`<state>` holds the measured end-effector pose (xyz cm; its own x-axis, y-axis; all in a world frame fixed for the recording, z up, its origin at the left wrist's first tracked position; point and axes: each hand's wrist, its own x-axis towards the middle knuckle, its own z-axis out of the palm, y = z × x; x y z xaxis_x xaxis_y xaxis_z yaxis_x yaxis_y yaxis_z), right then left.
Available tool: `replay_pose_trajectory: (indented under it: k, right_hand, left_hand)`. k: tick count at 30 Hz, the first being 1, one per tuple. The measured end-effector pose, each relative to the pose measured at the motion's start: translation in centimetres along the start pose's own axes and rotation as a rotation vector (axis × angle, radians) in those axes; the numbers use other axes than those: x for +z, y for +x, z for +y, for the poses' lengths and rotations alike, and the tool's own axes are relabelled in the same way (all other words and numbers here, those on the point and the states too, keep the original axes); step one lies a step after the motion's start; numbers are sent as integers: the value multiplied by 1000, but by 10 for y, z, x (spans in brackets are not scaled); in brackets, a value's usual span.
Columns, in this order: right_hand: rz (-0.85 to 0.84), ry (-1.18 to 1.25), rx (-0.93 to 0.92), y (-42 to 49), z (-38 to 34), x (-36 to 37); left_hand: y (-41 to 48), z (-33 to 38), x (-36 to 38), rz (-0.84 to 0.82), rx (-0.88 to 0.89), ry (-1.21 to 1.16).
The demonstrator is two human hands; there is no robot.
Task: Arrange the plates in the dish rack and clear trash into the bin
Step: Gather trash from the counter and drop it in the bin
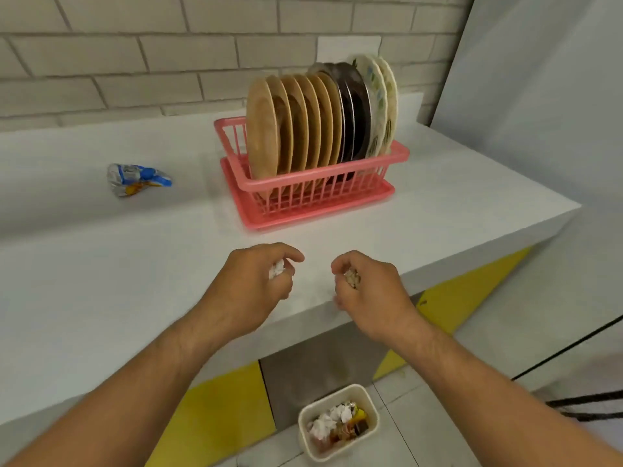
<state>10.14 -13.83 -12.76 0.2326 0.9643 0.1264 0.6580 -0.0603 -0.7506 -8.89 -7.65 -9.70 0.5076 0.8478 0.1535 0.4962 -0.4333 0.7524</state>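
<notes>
White paper wad (277, 268) clenched in left hand (259, 284) | right hand (365, 291) clenched on brownish scrap (352, 277)

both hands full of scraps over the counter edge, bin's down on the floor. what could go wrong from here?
1. The bin is small, already holds trash and sits far below: a drop from the left hand or right hand may miss.
2. The right hand's brownish scraps look loose and could scatter.
3. The crumpled wrapper lies far left on the counter, easy to overlook.
</notes>
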Motion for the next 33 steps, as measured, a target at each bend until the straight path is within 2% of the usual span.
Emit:
replay_pose_trajectory:
  k: [2, 5, 7, 13, 19, 23, 28, 33]
  right_hand:
    - [-52, 109, 62, -22, 21, -11]
    - [-36, 40, 33, -47, 56, -19]
    - [-30, -8, 46, -59, 76, -19]
    - [1, -86, 174, -87, 151, 9]
    - [-38, -131, 341, -120, 246, 62]
    - [-168, -303, 345, -136, 321, 130]
    - [-441, -456, 207, -124, 415, 238]
    - [-624, -527, 129, -84, 493, 318]
  left_hand:
    - [-17, 13, 24, -33, 40, -3]
    - [-34, 21, 56, -96, 125, 98]
    - [-42, 18, 75, -141, 120, 120]
    - [-62, -35, 174, -285, -25, 167]
    - [-81, -135, 267, -406, -209, 213]
    - [-104, -213, 327, -401, -286, 169]
    - [-145, -308, 386, -402, -412, 187]
    - [-164, -376, 417, -400, -419, 216]
